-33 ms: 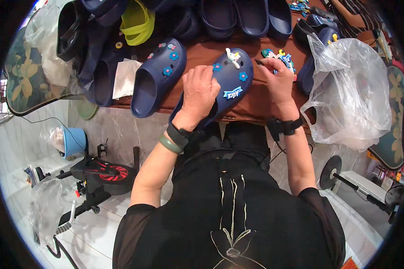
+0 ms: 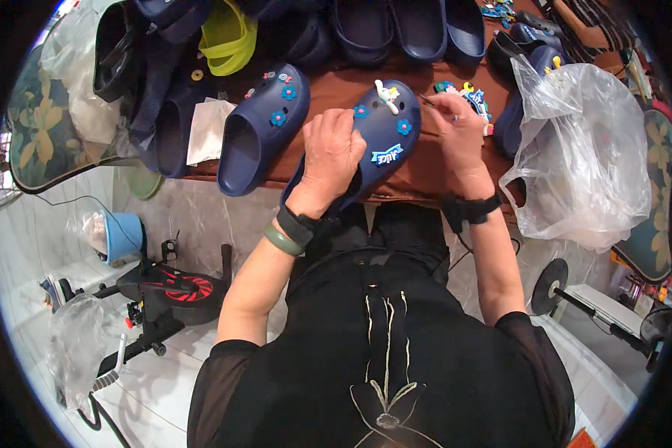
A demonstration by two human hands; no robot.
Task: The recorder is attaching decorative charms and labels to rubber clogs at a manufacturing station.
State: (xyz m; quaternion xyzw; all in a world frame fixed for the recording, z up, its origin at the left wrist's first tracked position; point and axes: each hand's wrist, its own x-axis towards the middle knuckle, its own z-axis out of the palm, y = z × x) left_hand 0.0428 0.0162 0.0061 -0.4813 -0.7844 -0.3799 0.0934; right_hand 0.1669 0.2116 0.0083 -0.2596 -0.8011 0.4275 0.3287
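My left hand [image 2: 332, 153] is closed on the side of a navy clog [image 2: 384, 138] at the table's near edge. This clog carries a white figure charm [image 2: 387, 97], blue flower charms [image 2: 404, 128] and a blue banner-shaped charm [image 2: 387, 155]. Just right of its toe, my right hand [image 2: 459, 131] is closed in a pinch. A thin dark piece [image 2: 425, 99] sticks out from its fingertips, too small to name. Behind that hand lies a pile of colourful charms [image 2: 474, 97]. A second navy clog [image 2: 265, 131] with flower and swirl charms lies left of my left hand.
Several navy clogs [image 2: 422, 30] and a lime-green one [image 2: 230, 41] line the back of the brown-covered table [image 2: 328, 86]. Clear plastic bags stand right [image 2: 582, 157] and left. White paper [image 2: 207, 133] lies beside the clogs. Below left are a blue bucket [image 2: 123, 235] and exercise machine [image 2: 172, 287].
My right hand has shifted very slightly, and the dark piece at its fingertips has turned and shows thinner. My left hand and the clog have stayed in place.
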